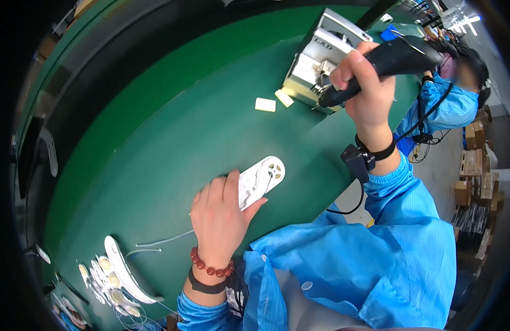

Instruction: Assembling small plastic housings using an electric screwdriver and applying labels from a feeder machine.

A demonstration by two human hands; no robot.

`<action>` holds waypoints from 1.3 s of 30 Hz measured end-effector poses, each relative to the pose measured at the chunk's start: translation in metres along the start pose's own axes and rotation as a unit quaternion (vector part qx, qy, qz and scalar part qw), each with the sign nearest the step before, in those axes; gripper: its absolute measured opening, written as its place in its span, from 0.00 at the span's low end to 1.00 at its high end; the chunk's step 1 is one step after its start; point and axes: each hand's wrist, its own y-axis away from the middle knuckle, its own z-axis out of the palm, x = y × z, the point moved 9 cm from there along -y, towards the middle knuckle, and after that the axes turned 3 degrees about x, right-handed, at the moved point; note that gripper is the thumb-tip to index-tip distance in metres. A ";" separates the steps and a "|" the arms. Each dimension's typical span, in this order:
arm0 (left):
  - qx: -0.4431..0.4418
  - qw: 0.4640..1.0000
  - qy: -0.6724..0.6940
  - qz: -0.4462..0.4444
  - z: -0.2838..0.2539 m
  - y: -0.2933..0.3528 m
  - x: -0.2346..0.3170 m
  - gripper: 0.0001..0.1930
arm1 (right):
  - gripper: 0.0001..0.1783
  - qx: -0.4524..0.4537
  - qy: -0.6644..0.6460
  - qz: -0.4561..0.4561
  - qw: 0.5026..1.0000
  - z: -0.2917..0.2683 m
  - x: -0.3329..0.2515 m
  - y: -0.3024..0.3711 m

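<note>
My left hand is closed on a long white plastic housing with rounded ends, resting on the green table. A round, spoked grille shows at its far end; my palm and fingers hide its near part. A thin grey cable runs out from under that hand to the left. My right hand is raised and wrapped round a black electric screwdriver. Its tip points down and left, beside a metal box-shaped machine, probably a screw feeder. Whether a screw sits on the tip is too small to tell.
Two pale yellow blocks lie in front of the machine. On the lower left are a second white housing and several small round wired parts. At the right, a person in blue sits near stacked cartons.
</note>
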 end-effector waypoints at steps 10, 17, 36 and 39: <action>0.014 1.000 0.012 0.016 0.002 0.005 -0.006 0.32 | 0.14 -0.208 -0.104 0.070 0.970 0.115 -0.006 0.097; 0.017 1.000 0.014 0.012 0.005 0.004 -0.007 0.32 | 0.17 -0.222 -0.086 0.121 0.964 0.122 0.009 0.113; 0.014 1.000 0.015 0.017 0.005 0.004 -0.006 0.31 | 0.17 -0.236 -0.063 0.130 0.961 0.122 0.016 0.112; 0.015 1.000 0.011 0.018 0.005 0.004 -0.006 0.31 | 0.16 -0.250 -0.055 0.114 0.960 0.122 0.016 0.115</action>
